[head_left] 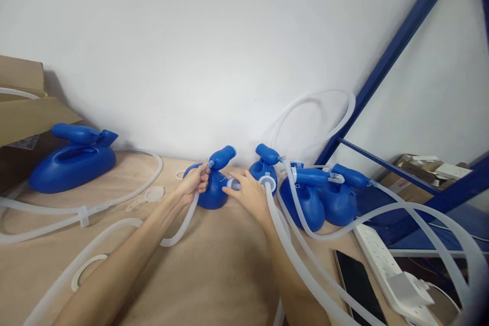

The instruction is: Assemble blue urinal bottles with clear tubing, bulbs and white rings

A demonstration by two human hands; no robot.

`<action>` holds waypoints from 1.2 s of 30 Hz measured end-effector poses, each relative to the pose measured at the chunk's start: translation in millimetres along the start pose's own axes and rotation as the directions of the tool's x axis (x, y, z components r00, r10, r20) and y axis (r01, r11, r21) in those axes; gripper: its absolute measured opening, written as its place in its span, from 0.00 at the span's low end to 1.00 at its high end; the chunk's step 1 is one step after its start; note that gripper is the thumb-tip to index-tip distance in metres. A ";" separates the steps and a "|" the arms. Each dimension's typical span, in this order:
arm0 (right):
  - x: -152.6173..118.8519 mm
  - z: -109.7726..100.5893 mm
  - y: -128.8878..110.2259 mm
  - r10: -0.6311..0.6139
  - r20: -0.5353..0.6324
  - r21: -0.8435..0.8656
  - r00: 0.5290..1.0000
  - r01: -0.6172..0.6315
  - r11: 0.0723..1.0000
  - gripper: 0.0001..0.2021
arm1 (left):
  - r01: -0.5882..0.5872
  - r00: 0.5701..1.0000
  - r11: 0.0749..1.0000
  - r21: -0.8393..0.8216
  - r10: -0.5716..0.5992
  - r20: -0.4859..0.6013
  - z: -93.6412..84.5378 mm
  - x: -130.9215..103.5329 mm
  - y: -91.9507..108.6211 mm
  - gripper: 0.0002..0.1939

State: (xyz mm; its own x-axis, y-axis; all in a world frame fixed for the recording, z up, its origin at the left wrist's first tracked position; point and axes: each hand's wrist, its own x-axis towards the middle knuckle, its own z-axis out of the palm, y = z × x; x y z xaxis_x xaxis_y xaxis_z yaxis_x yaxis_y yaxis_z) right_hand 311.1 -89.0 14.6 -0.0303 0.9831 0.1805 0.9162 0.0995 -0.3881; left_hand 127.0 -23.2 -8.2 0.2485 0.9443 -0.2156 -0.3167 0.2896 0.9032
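Observation:
My left hand (195,182) is closed round the end of a translucent white tube (187,224), where it meets the blue handle piece (222,157) of a blue bottle (211,194). On the bottle's right side, my right hand (246,191) has its thumb and fingers round the clear cap (233,183) at the bottle's mouth. The bottle stands near the wall, between both hands. Just right of it is another blue bottle (263,168) with a white ring cap (268,183) and a tube.
More blue bottles (305,206) with looping tubes stand at the right, by a phone (359,285), a power strip (376,254) and a blue metal frame (393,46). On the left are a blue bottle (72,168), a cardboard box (34,117) and a loose white cap (155,193).

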 end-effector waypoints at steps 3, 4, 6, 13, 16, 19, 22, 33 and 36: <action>2.7 3.2 -0.8 0.038 -0.024 -0.007 0.999 -0.039 0.999 0.23 | 0.065 0.998 0.998 0.023 -0.064 -0.020 -7.0 -10.5 9.4 0.17; 3.2 3.6 -0.7 0.041 -0.029 -0.006 0.999 -0.041 0.999 0.23 | 0.090 0.996 0.995 0.036 -0.089 -0.024 -9.8 -15.1 13.2 0.17; 3.8 3.7 -0.1 0.029 -0.041 0.003 0.999 -0.028 1.000 0.23 | 0.142 0.990 0.988 0.067 -0.141 -0.030 -15.6 -24.8 20.0 0.17; 7.7 2.1 10.7 0.017 -0.054 0.036 0.998 -0.015 0.999 0.25 | 0.207 0.977 0.965 0.159 -0.211 0.009 -25.0 -49.7 27.9 0.20; 11.6 1.4 22.4 0.042 -0.076 0.006 0.996 -0.041 0.999 0.26 | 0.140 0.981 0.903 0.406 -0.183 0.070 -23.1 -54.0 35.7 0.27; 16.0 2.3 36.7 0.064 -0.138 -0.036 0.988 -0.070 0.997 0.26 | 0.116 0.954 0.742 0.660 -0.268 0.133 -17.6 -54.5 47.2 0.33; 20.5 6.0 46.5 0.129 -0.197 -0.083 0.972 -0.148 0.986 0.28 | 0.222 0.842 0.659 0.719 -0.501 0.199 -8.1 -55.6 51.8 0.37; 31.2 18.4 57.6 0.209 -0.211 -0.077 0.955 -0.230 0.970 0.28 | 0.065 0.744 0.958 0.278 -0.232 0.627 65.4 -64.1 -10.3 0.41; 35.2 18.4 70.4 0.212 -0.247 0.004 0.945 -0.218 0.976 0.30 | -0.364 0.794 0.708 0.606 -0.104 0.599 66.8 -39.1 -3.5 0.25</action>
State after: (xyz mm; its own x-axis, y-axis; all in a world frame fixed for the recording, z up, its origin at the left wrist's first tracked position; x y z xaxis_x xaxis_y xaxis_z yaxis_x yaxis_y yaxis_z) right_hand 367.2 -44.6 -23.0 0.2642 0.9126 0.3121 0.8994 -0.1163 -0.4213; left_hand 179.6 -71.6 21.9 0.7782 0.6265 -0.0431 0.2398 -0.2330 0.9424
